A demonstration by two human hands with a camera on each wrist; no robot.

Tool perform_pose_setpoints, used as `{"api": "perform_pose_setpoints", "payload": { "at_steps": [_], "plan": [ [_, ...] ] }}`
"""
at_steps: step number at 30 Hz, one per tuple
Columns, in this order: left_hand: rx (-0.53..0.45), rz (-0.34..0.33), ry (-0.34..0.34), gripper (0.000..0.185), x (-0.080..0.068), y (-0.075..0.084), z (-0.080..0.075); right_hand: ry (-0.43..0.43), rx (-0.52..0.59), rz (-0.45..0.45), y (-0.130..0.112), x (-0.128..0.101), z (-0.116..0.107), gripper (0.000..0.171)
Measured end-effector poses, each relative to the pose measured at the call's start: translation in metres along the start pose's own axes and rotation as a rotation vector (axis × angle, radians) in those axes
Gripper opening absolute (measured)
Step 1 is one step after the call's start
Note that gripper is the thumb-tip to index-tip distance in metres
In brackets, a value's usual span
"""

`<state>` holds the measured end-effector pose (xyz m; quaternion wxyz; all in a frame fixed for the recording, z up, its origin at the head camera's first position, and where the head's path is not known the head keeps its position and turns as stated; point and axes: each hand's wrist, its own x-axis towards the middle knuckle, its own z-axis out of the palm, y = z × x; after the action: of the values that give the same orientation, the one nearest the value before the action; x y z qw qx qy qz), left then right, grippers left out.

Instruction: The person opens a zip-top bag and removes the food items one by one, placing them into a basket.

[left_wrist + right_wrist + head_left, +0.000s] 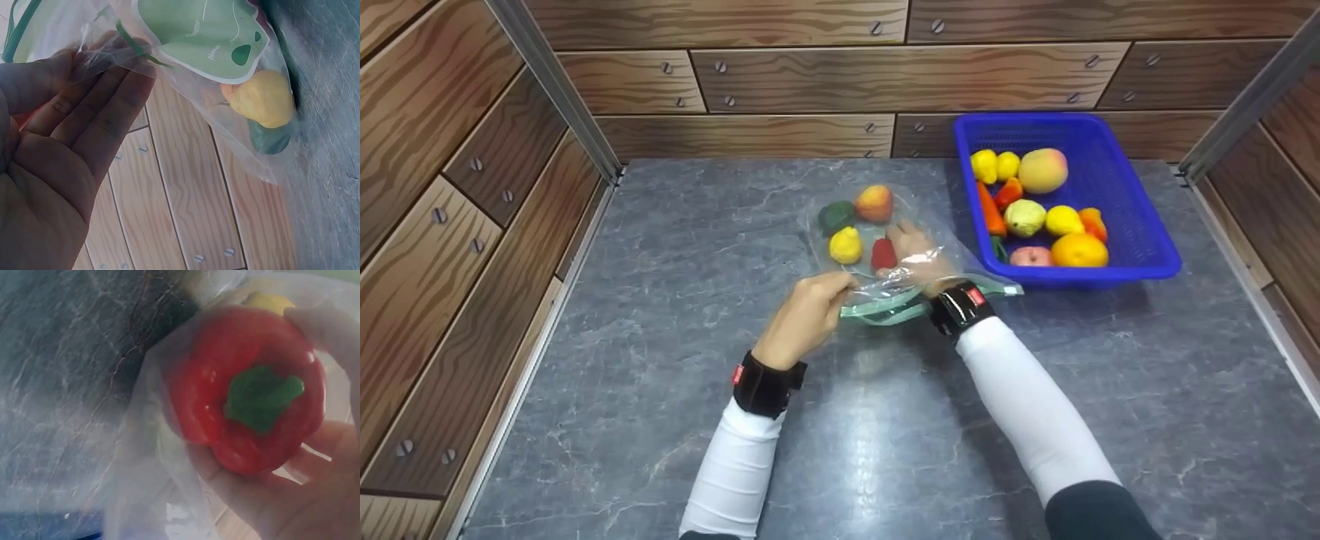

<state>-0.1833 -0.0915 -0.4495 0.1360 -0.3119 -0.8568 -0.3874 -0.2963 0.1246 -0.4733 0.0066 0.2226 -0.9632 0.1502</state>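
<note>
At frame centre, the left hand (810,307) pinches the clear bag's (885,255) mouth. The right hand (915,251) reaches inside, beside a red pepper (883,255).

On the pale green label panel (205,34) of your clear zip bag (236,140), seen in the left wrist view, you can make out faint white lettering: one word looks like "lime", and above it another that may read "name", though it is too blurred to be sure. The red tags (975,295) on your wrist straps carry marks too small to read.
</note>
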Motion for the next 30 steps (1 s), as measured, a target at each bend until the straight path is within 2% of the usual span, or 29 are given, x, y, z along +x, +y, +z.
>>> {"api": "perform_pose_setpoints", "payload": {
  "at_steps": [5, 6, 8, 11, 14, 16, 18, 20, 24, 27, 30],
  "plan": [
    [0.007, -0.002, -0.006, 0.013, 0.000, 0.000, 0.000, -0.004, 0.102, -0.010, -0.001, -0.010, -0.002, 0.047],
    [0.006, -0.001, -0.006, 0.013, -0.001, 0.000, 0.000, -0.018, 0.110, 0.009, -0.012, -0.016, -0.012, 0.040],
    [0.003, -0.001, -0.003, 0.012, -0.001, 0.000, 0.000, -0.013, 0.083, 0.010, -0.013, -0.021, -0.013, 0.033],
    [-0.011, 0.000, 0.011, 0.011, -0.001, 0.000, 0.000, -0.020, 0.125, 0.010, -0.017, -0.030, -0.017, 0.028],
    [-0.004, -0.003, 0.027, 0.011, -0.001, 0.000, -0.001, -0.051, 0.218, 0.001, -0.019, -0.042, -0.021, 0.032],
    [0.006, -0.005, 0.033, 0.010, 0.000, 0.000, -0.001, -0.051, 0.226, -0.006, -0.021, -0.047, -0.022, 0.032],
    [0.019, -0.002, 0.036, 0.010, 0.000, 0.000, -0.001, -0.024, 0.210, -0.020, -0.023, -0.053, -0.022, 0.034],
    [0.028, 0.003, 0.038, 0.009, 0.000, 0.000, -0.001, 0.037, 0.122, -0.027, -0.027, -0.057, -0.023, 0.033],
    [0.020, 0.000, 0.035, 0.008, 0.000, -0.001, 0.000, 0.139, 0.101, -0.102, -0.032, -0.073, -0.025, 0.037],
    [0.016, -0.009, 0.030, 0.008, -0.001, -0.001, 0.000, 0.196, 0.161, -0.150, -0.034, -0.085, -0.027, 0.038],
    [0.023, -0.008, 0.027, 0.010, -0.001, 0.000, 0.001, 0.212, 0.214, -0.164, -0.035, -0.097, -0.031, 0.045]
  ]
}}
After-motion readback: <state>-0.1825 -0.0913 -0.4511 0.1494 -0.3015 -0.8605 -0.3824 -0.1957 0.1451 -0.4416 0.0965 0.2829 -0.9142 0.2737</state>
